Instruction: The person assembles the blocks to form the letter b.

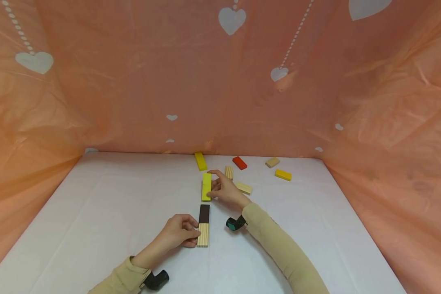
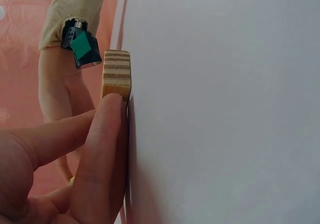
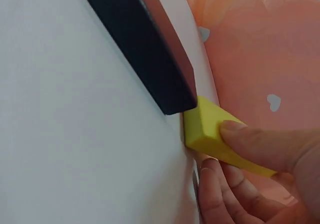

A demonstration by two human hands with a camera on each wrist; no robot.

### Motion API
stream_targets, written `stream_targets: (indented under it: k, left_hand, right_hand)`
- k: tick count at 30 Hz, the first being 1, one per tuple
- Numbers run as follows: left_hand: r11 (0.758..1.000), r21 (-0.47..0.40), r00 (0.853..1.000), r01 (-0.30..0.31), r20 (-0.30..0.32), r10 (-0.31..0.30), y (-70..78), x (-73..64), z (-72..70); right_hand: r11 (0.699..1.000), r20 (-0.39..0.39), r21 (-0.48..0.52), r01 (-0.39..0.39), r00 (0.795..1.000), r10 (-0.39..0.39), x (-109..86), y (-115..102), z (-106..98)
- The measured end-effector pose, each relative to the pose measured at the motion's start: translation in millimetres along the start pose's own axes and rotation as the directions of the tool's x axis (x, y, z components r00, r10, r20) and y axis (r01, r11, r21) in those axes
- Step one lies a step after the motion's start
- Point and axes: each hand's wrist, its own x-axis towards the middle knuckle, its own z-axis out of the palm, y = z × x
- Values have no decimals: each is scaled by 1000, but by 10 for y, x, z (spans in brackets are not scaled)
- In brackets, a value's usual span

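My left hand point(image 1: 180, 232) is beside a striped natural-wood block point(image 1: 203, 235), its fingertips touching the block's left side. In the left wrist view, a straight finger point(image 2: 102, 144) lies against the striped block point(image 2: 117, 66). A dark brown block point(image 1: 204, 214) lies end to end with it on the far side. Just beyond, my right hand point(image 1: 226, 191) holds a yellow block point(image 1: 206, 188) from the right, with the thumb near its close end. In the right wrist view, the yellow block point(image 3: 215, 129) is close to the end of the dark block point(image 3: 145, 53).
Farther back on the white table point(image 1: 114, 196) lie another yellow block point(image 1: 200, 161), a red block point(image 1: 239, 163), an orange-yellow block point(image 1: 283, 174) and several natural-wood blocks point(image 1: 244, 188). An orange curtain with pale hearts point(image 1: 150, 81) stands behind and along both sides.
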Motion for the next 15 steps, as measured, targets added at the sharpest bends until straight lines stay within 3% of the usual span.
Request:
stream_targets:
  k: [7,15]
  left_hand:
    - [1000,14,1000,24,-14,-24,43,-20,-6]
    - [999,31,999,36,-36,-35,53,-9,-5]
  right_hand:
    - [1000,60,-8,-15,998,15,16,-11,-26]
    - [998,72,-38,-54,996,57,1,-25,-37]
